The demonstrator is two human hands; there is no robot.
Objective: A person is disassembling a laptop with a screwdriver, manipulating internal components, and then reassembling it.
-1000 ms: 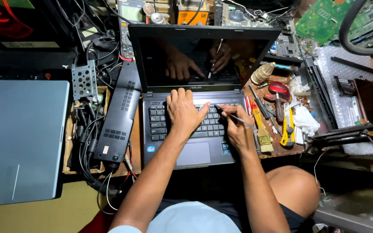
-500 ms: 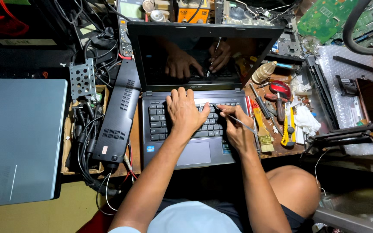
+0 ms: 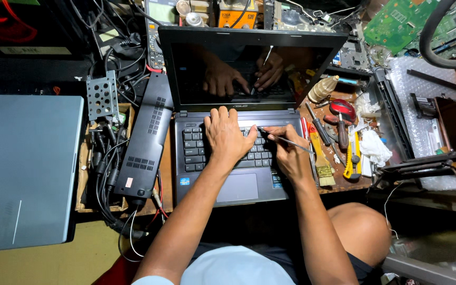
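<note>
An open dark laptop [image 3: 222, 187] sits in front of me with its screen [image 3: 249, 68] black and mirroring my hands. My left hand [image 3: 228, 137] lies flat on the keyboard [image 3: 193, 150], fingers spread over the upper middle keys. My right hand [image 3: 288, 150] pinches a thin metal tool [image 3: 286, 140] like a pen. The tool's tip points left and touches the keys right beside my left thumb. My bare knee [image 3: 360, 232] shows below the bench edge.
A closed grey laptop [image 3: 22, 169] lies at the left. Next to the keyboard rest a black vented cover panel [image 3: 146, 140], a perforated metal bracket [image 3: 101, 97] and tangled cables [image 3: 106, 174]. Screwdrivers [image 3: 339, 119], a brush [image 3: 320, 158], a yellow cutter [image 3: 350, 158] and circuit boards [image 3: 402, 24] crowd the right.
My left hand has shifted slightly up the keyboard. The right hand has lowered the thin tool, and its tip now sits closer to my left thumb.
</note>
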